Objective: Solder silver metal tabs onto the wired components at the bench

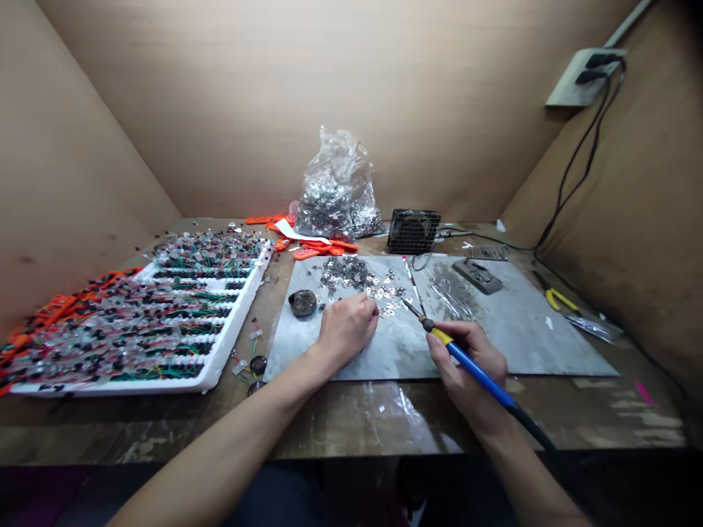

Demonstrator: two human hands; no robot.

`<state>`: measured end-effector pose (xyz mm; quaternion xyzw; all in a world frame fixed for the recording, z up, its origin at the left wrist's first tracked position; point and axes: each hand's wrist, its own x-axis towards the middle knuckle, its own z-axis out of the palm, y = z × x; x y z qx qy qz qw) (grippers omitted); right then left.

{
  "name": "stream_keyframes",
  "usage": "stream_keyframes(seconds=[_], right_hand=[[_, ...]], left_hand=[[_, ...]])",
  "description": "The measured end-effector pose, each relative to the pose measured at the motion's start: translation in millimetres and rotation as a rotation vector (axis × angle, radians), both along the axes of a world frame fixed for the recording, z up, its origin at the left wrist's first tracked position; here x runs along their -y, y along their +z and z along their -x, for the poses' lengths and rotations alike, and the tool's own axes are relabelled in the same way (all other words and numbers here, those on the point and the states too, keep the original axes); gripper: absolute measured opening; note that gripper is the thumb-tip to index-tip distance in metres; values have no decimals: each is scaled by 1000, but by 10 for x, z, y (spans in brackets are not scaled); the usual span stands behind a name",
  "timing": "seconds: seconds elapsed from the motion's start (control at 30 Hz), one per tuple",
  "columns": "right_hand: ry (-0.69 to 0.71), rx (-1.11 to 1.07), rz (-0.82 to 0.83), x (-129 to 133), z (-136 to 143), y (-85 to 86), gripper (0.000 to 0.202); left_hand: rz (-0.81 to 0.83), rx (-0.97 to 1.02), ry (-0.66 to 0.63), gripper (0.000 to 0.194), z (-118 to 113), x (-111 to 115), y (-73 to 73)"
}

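Observation:
My right hand (pixel 472 359) grips a blue and yellow soldering iron (pixel 477 375), its tip pointing up and left over the grey work sheet (pixel 521 329). Left of the iron's tip, my left hand (pixel 348 326) rests low over the sheet with its fingers curled inward. Whether something sits between those fingers is hidden from me. Just beyond the left hand lie a dark heap of small metal parts (pixel 346 273) and a scatter of loose shiny metal pieces (pixel 387 289). A small dark round cup (pixel 302 302) stands at the left hand's far left side.
At left, a white foam tray (pixel 233 326) holds many wired parts. A clear plastic bag of metal pieces (pixel 335 190) stands at the back beside a small black fan (pixel 413 231). Rightward are an iron stand (pixel 477 277), yellow-handled pliers (pixel 560 298) and cords from a wall socket (pixel 587 77).

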<state>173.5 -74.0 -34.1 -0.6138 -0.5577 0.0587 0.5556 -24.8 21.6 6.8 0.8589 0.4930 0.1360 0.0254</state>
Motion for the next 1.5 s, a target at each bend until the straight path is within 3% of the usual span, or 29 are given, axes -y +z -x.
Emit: stream_keyframes(seconds=[0.13, 0.2, 0.3, 0.37, 0.47, 0.57, 0.7, 0.83, 1.17, 1.27, 1.4, 1.5], right_hand=[[-48, -52, 6, 20, -18, 14, 30], [-49, -78, -6, 30, -24, 34, 31], [-30, -103, -11, 40, -42, 62, 31], [-28, -111, -12, 44, -62, 66, 31], [-34, -122, -25, 47, -89, 54, 31], [-22, -135, -27, 53, -98, 43, 31], [-14, -138, -26, 67, -101, 52, 30], [-21, -133, -42, 69, -120, 61, 30], [-30, -135, -44, 88, -123, 87, 31], [-25, -135, -42, 99, -132, 88, 31], [-38, -138, -26, 100, -138, 80, 34], [-49, -129, -21, 100, -139, 77, 34]], left_hand=[[-43, 145, -4, 11, 72, 65, 65], [22, 261, -94, 5, 131, 80, 132], [170, 458, -247, 19, 260, 72, 288], [182, 557, -194, 21, 368, 77, 406], [112, 517, 34, 15, 501, 168, 506], [121, 281, 151, 15, 524, 364, 439], [138, 60, 150, 21, 401, 609, 219], [132, 130, 104, 9, 315, 700, 113], [97, 167, -70, 6, 496, 822, 121], [98, 228, -44, 5, 552, 815, 125], [122, 168, -87, 18, 577, 772, 123], [132, 173, -123, 11, 581, 752, 115]])
